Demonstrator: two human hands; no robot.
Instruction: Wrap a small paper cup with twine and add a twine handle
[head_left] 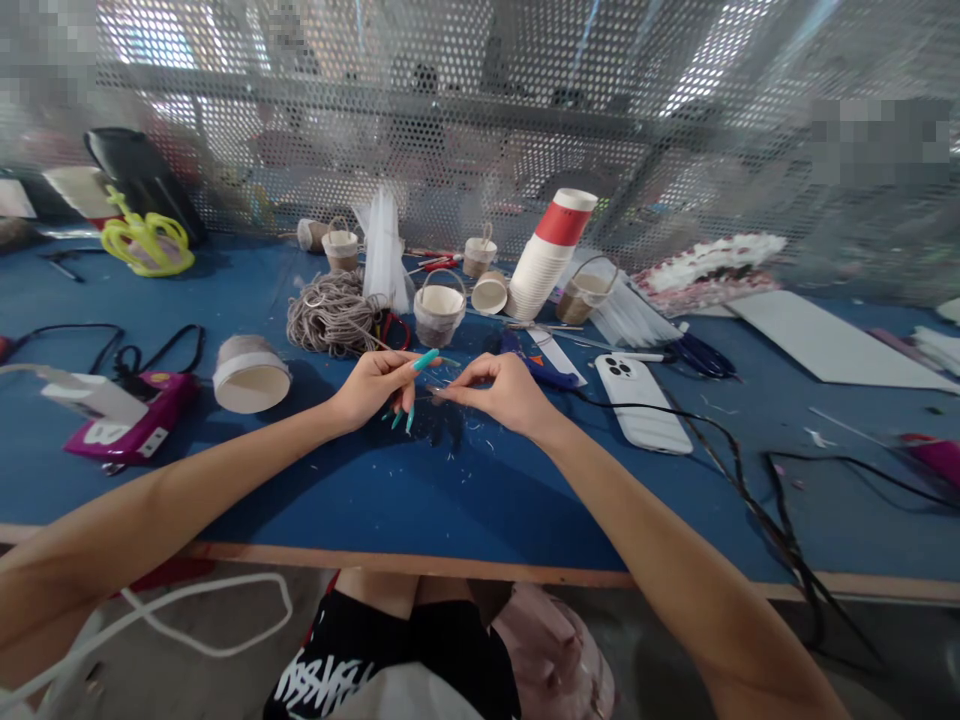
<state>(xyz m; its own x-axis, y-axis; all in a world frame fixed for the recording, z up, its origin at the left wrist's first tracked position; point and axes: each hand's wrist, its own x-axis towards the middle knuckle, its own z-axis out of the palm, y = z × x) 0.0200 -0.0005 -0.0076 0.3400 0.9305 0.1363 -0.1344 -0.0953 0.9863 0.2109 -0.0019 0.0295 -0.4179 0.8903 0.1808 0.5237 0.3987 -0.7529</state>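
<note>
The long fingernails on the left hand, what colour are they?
The fingernails on the left hand are turquoise, seen best in the head view.

1 thin, strand-like workpiece (436, 391): grey-brown, short visible length, fine detail indistinct. Position: over the blue tabletop (480, 490), just toward 8 o'clock from view center. State: pinched by the right hand (506, 388) at its 3 o'clock; left hand (377, 385) near, at 9 o'clock.

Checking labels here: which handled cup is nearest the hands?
The pale handled cup, just beyond the left hand and right hand, right of the cord bundle; the other handled cups stand farther away.
</note>
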